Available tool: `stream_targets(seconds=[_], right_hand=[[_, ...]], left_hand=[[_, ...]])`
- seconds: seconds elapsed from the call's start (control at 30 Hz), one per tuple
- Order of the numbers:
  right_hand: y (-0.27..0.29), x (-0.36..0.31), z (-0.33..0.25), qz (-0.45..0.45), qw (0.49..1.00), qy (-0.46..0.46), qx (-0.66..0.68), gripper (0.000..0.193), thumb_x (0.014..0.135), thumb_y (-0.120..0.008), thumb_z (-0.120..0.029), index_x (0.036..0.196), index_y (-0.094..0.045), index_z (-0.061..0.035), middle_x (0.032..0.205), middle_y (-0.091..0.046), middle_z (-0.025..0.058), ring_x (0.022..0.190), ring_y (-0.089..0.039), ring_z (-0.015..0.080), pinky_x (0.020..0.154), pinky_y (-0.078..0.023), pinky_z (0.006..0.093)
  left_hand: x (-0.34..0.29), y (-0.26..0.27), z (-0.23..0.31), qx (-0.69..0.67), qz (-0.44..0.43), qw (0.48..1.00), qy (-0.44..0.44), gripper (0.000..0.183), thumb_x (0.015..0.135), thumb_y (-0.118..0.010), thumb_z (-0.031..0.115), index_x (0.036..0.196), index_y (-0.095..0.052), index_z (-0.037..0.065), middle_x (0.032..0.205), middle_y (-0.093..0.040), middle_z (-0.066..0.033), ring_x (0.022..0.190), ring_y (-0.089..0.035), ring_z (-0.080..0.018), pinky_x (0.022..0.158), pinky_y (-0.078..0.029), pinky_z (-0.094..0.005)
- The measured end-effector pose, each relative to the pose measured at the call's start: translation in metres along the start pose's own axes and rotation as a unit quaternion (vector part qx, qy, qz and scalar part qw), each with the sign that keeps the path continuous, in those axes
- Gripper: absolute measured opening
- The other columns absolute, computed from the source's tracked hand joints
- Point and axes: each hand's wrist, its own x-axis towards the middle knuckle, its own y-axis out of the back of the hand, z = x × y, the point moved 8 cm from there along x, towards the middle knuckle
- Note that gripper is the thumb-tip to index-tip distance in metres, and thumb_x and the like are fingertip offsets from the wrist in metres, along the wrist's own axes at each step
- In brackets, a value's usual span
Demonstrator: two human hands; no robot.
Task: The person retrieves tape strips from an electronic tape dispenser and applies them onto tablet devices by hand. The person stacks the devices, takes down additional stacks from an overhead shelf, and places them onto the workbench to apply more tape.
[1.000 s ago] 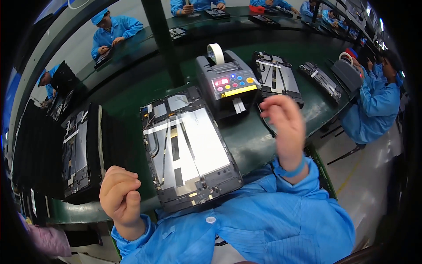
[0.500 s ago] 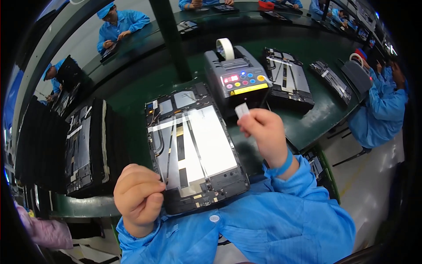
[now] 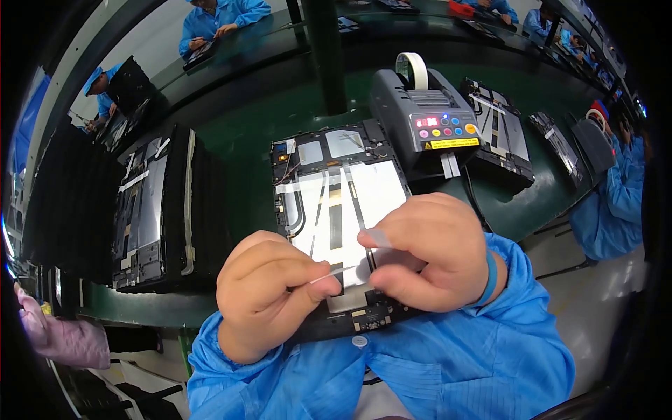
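Note:
In front of me lies an opened tablet-like device (image 3: 378,183), with silvery plates, thin dark cables and a pale tape strip (image 3: 308,183) across its upper part. Over its lower half, my left hand (image 3: 273,294) pinches a thin white strip of tape (image 3: 329,275) between thumb and forefinger. Close beside it, my right hand (image 3: 441,255) is curled, with a short translucent piece of tape (image 3: 379,238) at its forefinger tip. The right thumb sits a little apart from that finger. Both hands partly hide the device's lower part.
Behind it on the right stands a grey tape dispenser (image 3: 427,115) with a roll of tape (image 3: 418,72) and a tape end (image 3: 450,166) sticking out. Similar devices are stacked left (image 3: 143,217) and right (image 3: 500,133). A dark post (image 3: 325,56) rises mid-table. Other people sit around.
My right hand has come left and down from near the dispenser, bringing tape over the device. My left hand has moved right and now pinches a strip. Tape sticks out of the dispenser.

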Motion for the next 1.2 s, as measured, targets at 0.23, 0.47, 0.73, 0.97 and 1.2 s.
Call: stream_targets(seconds=[0.23, 0.47, 0.73, 0.97, 1.2], right_hand=[[-0.014, 0.029, 0.004, -0.069, 0.994, 0.061, -0.058, 0.011, 0.073, -0.069, -0.015, 0.074, -0.061, -0.0078, 0.071, -0.059, 0.006, 0.065, -0.059, 0.0257, 0.056, -0.045, 0.035], [-0.054, 0.071, 0.063, -0.16, 0.983, -0.068, -0.062, 0.027, 0.076, -0.067, -0.01, 0.1, -0.058, -0.0044, 0.084, -0.061, 0.0132, 0.076, -0.061, 0.0307, 0.067, -0.049, 0.0365], [-0.103, 0.087, 0.08, -0.259, 0.953, 0.017, -0.158, 0.04, 0.067, -0.066, 0.001, 0.104, -0.052, -0.0003, 0.08, -0.064, 0.0139, 0.083, -0.062, 0.0343, 0.071, -0.049, 0.0413], [-0.121, 0.094, 0.084, -0.293, 0.944, 0.086, -0.125, 0.025, 0.077, -0.062, -0.004, 0.1, -0.054, -0.0037, 0.08, -0.061, 0.0154, 0.078, -0.06, 0.0343, 0.066, -0.047, 0.0422], [-0.115, 0.094, 0.106, -0.336, 0.921, -0.11, -0.166, 0.026, 0.075, -0.061, -0.006, 0.099, -0.053, 0.0007, 0.082, -0.063, 0.0185, 0.077, -0.062, 0.0362, 0.066, -0.049, 0.0414]], left_hand=[[0.006, 0.005, -0.023, -0.03, 0.026, 0.999, -0.024, 0.022, 0.073, -0.068, 0.006, 0.094, -0.066, -0.001, 0.073, -0.059, -0.0102, 0.061, -0.055, -0.0215, 0.056, -0.042, -0.029], [0.0, 0.012, -0.089, 0.156, 0.116, 0.976, 0.097, 0.019, 0.072, -0.063, 0.004, 0.089, -0.063, -0.002, 0.083, -0.058, -0.0131, 0.075, -0.057, -0.0267, 0.067, -0.045, -0.0325], [-0.002, 0.009, -0.094, 0.161, 0.08, 0.981, 0.077, 0.016, 0.071, -0.061, 0.006, 0.085, -0.064, 0.002, 0.083, -0.057, -0.0105, 0.077, -0.054, -0.0277, 0.068, -0.043, -0.0353], [-0.006, 0.008, -0.101, 0.124, 0.067, 0.984, 0.108, 0.017, 0.07, -0.06, 0.006, 0.085, -0.064, 0.002, 0.08, -0.054, -0.0111, 0.075, -0.053, -0.028, 0.067, -0.043, -0.0353], [-0.008, 0.01, -0.103, 0.131, 0.087, 0.983, 0.092, 0.025, 0.068, -0.06, 0.007, 0.092, -0.064, 0.002, 0.087, -0.053, -0.0117, 0.081, -0.052, -0.0277, 0.072, -0.043, -0.0351]])
